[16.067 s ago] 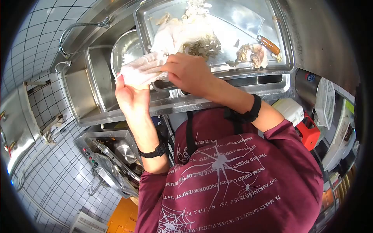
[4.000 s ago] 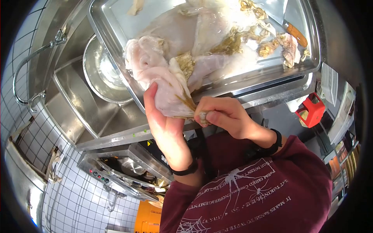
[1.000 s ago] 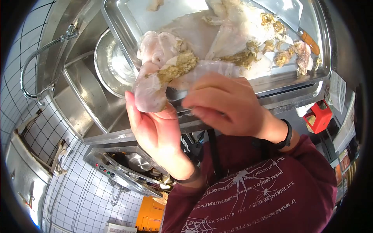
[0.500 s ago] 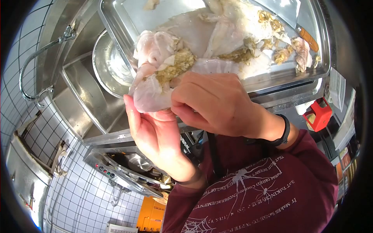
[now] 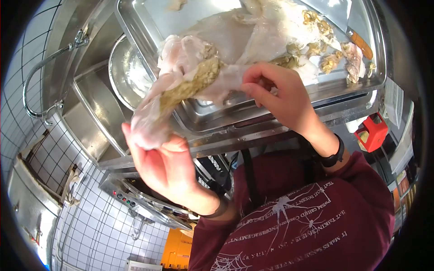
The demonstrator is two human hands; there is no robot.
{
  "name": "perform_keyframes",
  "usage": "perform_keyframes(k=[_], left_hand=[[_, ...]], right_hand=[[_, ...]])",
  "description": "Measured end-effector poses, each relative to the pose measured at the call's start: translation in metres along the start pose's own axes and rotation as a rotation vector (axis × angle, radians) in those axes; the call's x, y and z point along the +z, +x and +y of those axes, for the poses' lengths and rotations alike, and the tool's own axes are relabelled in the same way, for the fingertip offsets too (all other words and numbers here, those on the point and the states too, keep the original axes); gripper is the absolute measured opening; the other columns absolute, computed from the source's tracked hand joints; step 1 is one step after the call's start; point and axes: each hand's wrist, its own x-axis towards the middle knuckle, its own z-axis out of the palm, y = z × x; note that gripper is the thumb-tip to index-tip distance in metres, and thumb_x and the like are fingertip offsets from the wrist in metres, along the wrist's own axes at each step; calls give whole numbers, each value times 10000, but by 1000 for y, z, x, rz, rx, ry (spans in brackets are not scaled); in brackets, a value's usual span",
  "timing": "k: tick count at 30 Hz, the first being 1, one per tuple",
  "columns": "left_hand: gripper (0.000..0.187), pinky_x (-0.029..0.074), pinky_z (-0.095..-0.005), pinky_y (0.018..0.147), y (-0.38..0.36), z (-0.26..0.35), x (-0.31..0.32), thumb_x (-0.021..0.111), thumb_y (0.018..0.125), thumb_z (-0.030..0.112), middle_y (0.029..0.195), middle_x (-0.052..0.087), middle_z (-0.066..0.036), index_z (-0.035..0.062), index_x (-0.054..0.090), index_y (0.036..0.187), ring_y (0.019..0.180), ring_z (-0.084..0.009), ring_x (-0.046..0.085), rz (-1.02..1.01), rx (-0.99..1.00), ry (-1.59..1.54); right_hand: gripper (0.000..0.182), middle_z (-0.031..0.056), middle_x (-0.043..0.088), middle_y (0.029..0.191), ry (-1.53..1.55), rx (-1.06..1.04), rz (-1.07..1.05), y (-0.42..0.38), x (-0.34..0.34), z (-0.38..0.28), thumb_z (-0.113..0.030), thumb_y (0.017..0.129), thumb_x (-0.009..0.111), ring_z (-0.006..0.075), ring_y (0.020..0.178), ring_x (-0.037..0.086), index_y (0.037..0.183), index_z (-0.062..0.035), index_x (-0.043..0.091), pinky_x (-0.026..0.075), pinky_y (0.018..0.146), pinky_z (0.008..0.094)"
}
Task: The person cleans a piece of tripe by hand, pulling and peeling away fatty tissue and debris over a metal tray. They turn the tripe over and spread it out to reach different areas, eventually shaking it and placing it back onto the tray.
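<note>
A large, wet, pale piece of raw meat (image 5: 217,34) with loose skin-like folds spreads over a metal tray (image 5: 208,122). A strip of lumpy olive-brown tissue (image 5: 192,86) runs along its near end. My left hand (image 5: 165,167) grips that end from below, out past the tray's left corner, thumb and fingers on either side; the held end is blurred. My right hand (image 5: 282,97), over the tray's near rim, is closed in a pinch at the pale edge, with the flesh stretched between my hands.
A knife with a wooden handle (image 5: 359,43) lies at the tray's right side, near brownish scraps (image 5: 332,62). On the left, a round metal bowl (image 5: 129,72) sits in a steel sink (image 5: 92,131) with a curved faucet (image 5: 34,74). A red plastic holder (image 5: 375,133) is at right.
My left hand has moved left and toward me, drawing the meat's end past the tray. My right hand has moved right and away from my left, and the flesh between them is stretched longer.
</note>
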Motion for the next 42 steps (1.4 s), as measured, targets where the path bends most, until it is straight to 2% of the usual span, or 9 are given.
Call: perform_keyframes(k=[5,7,11,14,29,33,36,38,42], left_hand=[[420,433,-415,972,3,-37,-3,411,985,241,1256,499,-217,-80,400,1255,1137,-268,512,39,129,229],[430,397,-375,983,0,-55,8,403,987,305,1151,555,-163,-65,456,1199,1091,-249,525,252,262,505],[436,388,-380,970,-7,-70,9,401,988,321,1163,545,-154,-60,461,1191,1092,-247,515,163,393,925],[508,381,-376,977,-6,-66,4,360,990,363,1256,510,-143,-22,377,1320,1136,-230,503,205,214,577],[483,471,-366,866,-1,-65,-12,433,967,352,1136,564,-177,-59,469,1218,997,-254,583,202,500,1119],[453,468,-371,866,-5,-63,-15,462,960,322,1117,569,-169,-62,483,1199,1018,-260,571,245,376,912],[434,467,-364,862,-14,-59,-21,507,943,322,1103,581,-140,-38,504,1187,1038,-243,564,112,837,1590],[442,461,-361,867,0,-21,-7,550,920,334,1122,584,-115,-6,509,1199,1063,-222,553,92,101,378],[454,428,-356,909,0,-42,11,533,925,366,1167,574,-100,10,513,1205,1078,-207,541,297,283,604]], right_hand=[[137,27,584,763,-226,-761,195,9,24,-26,-80,723,652,205,633,583,857,-91,620,461,509,300],[160,11,569,760,-239,-806,204,9,31,-35,-86,691,652,176,637,584,846,-105,614,450,489,280],[132,12,558,733,-279,-904,264,12,41,-39,-81,705,704,143,565,551,817,-86,636,431,455,250],[161,10,545,721,-343,-933,290,16,44,-36,-83,665,717,129,560,544,800,-85,630,424,455,231],[114,23,517,723,-222,-620,-245,-5,39,-37,-144,781,624,217,625,560,772,-98,520,417,495,320],[111,26,522,732,-148,-598,-274,-9,37,-32,-166,806,618,226,639,562,822,-105,526,416,507,324],[113,31,521,731,38,-556,-421,-19,38,-25,-186,830,604,244,642,559,849,-106,526,422,517,332],[130,40,523,739,-19,-550,-421,-31,42,-18,-198,840,600,258,651,556,849,-94,522,431,532,338],[88,70,595,805,-11,-500,-111,-32,36,-19,-70,764,665,231,693,590,828,-57,606,466,581,319]])
